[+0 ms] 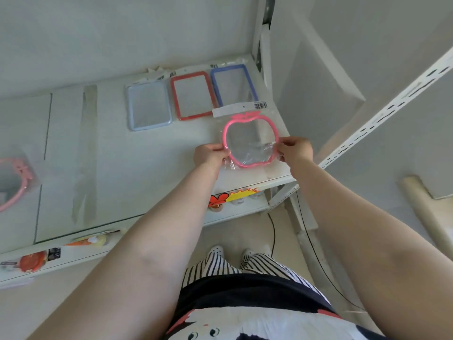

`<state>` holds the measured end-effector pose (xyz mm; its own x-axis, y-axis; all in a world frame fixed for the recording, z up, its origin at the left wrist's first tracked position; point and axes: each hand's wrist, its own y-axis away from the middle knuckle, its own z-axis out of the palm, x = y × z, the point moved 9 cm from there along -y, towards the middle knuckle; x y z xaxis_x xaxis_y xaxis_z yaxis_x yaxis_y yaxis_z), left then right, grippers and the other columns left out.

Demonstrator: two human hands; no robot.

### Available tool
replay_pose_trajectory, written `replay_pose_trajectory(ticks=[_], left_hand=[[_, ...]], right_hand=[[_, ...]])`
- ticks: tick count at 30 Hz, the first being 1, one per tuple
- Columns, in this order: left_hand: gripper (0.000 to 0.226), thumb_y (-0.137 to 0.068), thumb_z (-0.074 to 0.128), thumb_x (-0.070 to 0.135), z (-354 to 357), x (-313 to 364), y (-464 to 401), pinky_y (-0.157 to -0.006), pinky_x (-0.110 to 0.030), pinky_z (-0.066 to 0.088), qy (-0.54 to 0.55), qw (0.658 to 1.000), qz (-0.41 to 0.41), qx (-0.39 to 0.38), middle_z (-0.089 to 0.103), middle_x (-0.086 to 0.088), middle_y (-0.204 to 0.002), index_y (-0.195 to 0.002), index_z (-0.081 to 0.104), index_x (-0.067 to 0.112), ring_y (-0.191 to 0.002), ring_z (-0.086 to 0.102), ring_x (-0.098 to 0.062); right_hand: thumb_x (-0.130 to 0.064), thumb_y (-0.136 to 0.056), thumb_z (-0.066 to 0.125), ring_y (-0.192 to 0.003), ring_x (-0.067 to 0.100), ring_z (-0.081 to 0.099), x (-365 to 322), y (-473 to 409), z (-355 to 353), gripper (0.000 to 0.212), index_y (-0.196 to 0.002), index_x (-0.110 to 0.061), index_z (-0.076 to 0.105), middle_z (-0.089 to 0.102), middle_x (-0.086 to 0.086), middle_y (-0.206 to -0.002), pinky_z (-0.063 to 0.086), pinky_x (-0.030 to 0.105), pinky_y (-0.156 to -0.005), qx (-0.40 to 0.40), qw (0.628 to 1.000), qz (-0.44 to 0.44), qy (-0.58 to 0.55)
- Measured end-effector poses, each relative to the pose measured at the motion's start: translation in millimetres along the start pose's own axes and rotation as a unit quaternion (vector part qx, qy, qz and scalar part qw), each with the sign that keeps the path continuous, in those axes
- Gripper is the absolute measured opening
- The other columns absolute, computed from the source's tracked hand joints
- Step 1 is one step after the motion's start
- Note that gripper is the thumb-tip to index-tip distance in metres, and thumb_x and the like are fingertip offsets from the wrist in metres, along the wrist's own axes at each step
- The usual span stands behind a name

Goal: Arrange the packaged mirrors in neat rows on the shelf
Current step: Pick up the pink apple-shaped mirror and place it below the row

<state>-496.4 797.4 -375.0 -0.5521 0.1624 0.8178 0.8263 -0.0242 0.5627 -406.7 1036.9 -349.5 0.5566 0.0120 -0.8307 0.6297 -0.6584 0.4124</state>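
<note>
Two hands, the left hand (pixel 210 154) and right hand (pixel 295 149), pinch a bagged pink apple-shaped mirror (pixel 251 141) over the shelf (pixel 152 168), near three rectangular mirrors: pale blue (pixel 149 106), red (pixel 193 95), blue (pixel 234 83). Its barcode label (pixel 239 108) is unreadable.

**Colours and patterns, head view**

Shelf (pixel 152 168): white, with a grey translucent tape strip (pixel 84 153) running across it.
Back row of rectangular mirrors: pale blue frame (pixel 149 105), red frame (pixel 192 95), darker blue frame (pixel 234 83).
Apple mirror (pixel 251 141): pink frame in clear wrap; white header card (pixel 239 109) with black barcode.
Far-left mirror (pixel 14 177): paler pink frame, blurred.
Shelf edge: red-and-yellow burst sticker (pixel 232 196); orange-red sticker (pixel 33 262) lower left.
Upright (pixel 382 114): white with dark slots.
Trousers (pixel 220 266): black-and-white stripes.
Shirt (pixel 245 305): black above, white print with red marks below.
Shoes (pixel 217 250): white with dark dots.
Floor (pixel 245 231): beige; black cable (pixel 273 231) across it.
</note>
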Motion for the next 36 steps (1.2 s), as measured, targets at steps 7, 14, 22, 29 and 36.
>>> replay_pose_trajectory(ticks=[7,14,22,29,36], left_hand=[[0.029,-0.073,0.076,0.001,12.4,-13.3,-5.2,-0.094,-0.037,0.055,-0.011,0.999,-0.012,0.042,0.073,-0.018,-0.103,-0.101,0.072,0.003,-0.088,0.071,-0.027],[0.03,-0.072,0.077,0.002,19.9,-12.2,-10.9,-0.094,-0.037,0.055,-0.03,0.997,0.003,0.077,0.073,-0.018,-0.102,-0.102,0.073,0.004,-0.094,0.072,-0.028],[0.026,-0.073,0.076,0.004,25.9,-7.4,-12.5,-0.092,-0.034,0.056,-0.052,0.994,-0.001,0.096,0.074,-0.015,-0.099,-0.099,0.074,0.008,-0.092,0.072,-0.027],[0.022,-0.071,0.078,0.01,24.1,-7.8,-14.2,-0.09,-0.035,0.057,-0.07,0.992,-0.004,0.101,0.075,-0.013,-0.093,-0.093,0.076,0.012,-0.084,0.072,-0.025],[0.021,-0.072,0.078,0.009,22.7,-8.4,-15.0,-0.09,-0.036,0.057,-0.079,0.992,-0.009,0.097,0.075,-0.014,-0.094,-0.092,0.075,0.011,-0.091,0.072,-0.029]], right_hand=[[0.002,-0.082,0.064,-0.068,0.024,0.055,11.8,-23.2,0.9,0.012,-0.076,-0.005,0.072,0.061,0.009,-0.062,0.055,0.045,-0.083,-0.035,0.999,0.018,0.009],[-0.001,-0.082,0.066,-0.054,0.019,0.055,7.9,-39.2,-0.2,0.011,-0.075,-0.008,0.071,0.061,0.003,-0.059,0.055,0.031,-0.069,-0.029,0.999,0.025,0.035],[-0.004,-0.081,0.066,-0.067,0.023,0.062,6.7,-48.2,-3.8,0.022,-0.066,-0.019,0.063,0.06,-0.001,-0.058,0.057,0.036,-0.079,0.006,0.997,0.026,0.069],[-0.008,-0.083,0.067,-0.073,0.022,0.062,5.9,-50.8,-4.6,0.01,-0.089,-0.015,0.07,0.064,0.002,-0.07,0.056,0.033,-0.083,0.012,0.998,0.02,0.066],[-0.008,-0.082,0.068,-0.073,0.022,0.064,7.9,-51.3,-3.2,0.012,-0.092,-0.014,0.071,0.064,0.0,-0.069,0.057,0.033,-0.082,0.009,0.998,0.023,0.058]])
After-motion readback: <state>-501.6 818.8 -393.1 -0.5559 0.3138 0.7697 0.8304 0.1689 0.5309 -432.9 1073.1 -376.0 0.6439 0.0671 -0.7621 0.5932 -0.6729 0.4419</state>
